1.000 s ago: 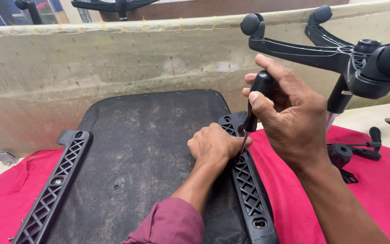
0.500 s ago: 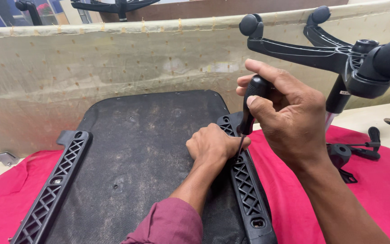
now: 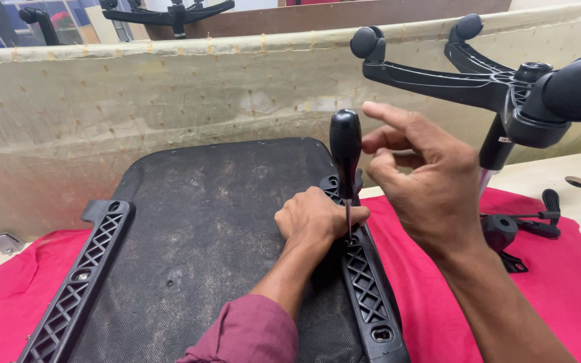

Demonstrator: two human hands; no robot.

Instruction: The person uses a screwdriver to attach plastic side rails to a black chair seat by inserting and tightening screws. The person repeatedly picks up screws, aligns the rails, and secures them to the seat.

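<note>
An upturned office-chair seat (image 3: 203, 228), its dusty black underside facing up, lies on a red cloth (image 3: 559, 296) spread over the bench, with a pale fabric-covered panel (image 3: 169, 114) standing behind it. Two black lattice-ribbed mounting brackets run along the seat's flanks: the left bracket (image 3: 75, 289) lies untouched, and the right bracket (image 3: 368, 289) is the one being worked on. A black five-star chair base (image 3: 506, 81) on its gas column hangs into view at the upper right, not joined to the seat, and a small black lever part (image 3: 526, 225) rests on the cloth below it. The left hand (image 3: 314, 218) is clenched around the shaft of a black-handled screwdriver (image 3: 345, 151), steadying it upright with the tip set into a hole near the far end of the right bracket. The right hand (image 3: 421, 178) is released, fingers spread just beside the handle without gripping it. Judging from this, the fastening looks to be at an early stage: one screw point at the far end of the right bracket is in hand, the open hole near that bracket's near end shows no screw head that I can make out, and the left bracket's holes cannot be judged for certain.
</note>
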